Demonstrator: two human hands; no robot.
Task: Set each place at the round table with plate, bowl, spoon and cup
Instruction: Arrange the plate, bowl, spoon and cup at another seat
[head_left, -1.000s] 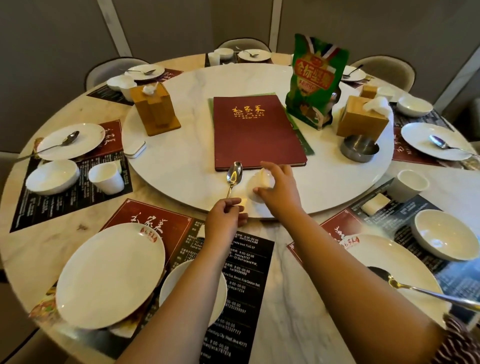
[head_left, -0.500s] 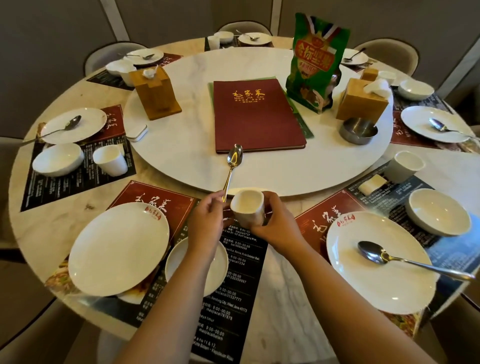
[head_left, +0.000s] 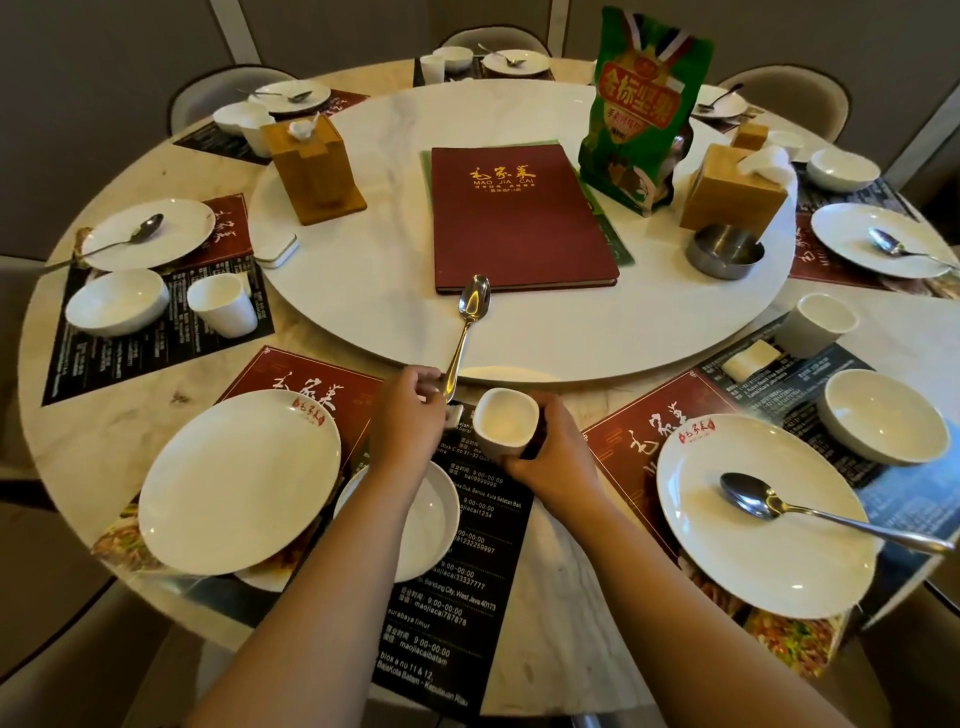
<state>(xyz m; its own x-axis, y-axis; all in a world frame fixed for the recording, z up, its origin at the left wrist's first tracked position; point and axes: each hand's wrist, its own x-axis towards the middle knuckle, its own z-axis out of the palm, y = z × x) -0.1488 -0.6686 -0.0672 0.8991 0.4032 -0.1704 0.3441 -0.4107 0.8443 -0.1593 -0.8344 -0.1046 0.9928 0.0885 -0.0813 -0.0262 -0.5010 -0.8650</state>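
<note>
Cup (head_left: 506, 422) gripped in right hand (head_left: 553, 451); left hand (head_left: 408, 415) pinches spoon (head_left: 467, 327), forearm hiding bowl (head_left: 431, 519).

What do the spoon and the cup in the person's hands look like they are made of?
Spoon: polished metal, probably stainless steel, with mirror-like reflections in its bowl. Cup: glazed white ceramic or porcelain by its look, smooth and opaque with a thick rim; melamine cannot be excluded.

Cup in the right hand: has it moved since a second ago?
Yes. The cup came off the turntable edge toward the person; the right hand now holds it over the black placemat.
</note>
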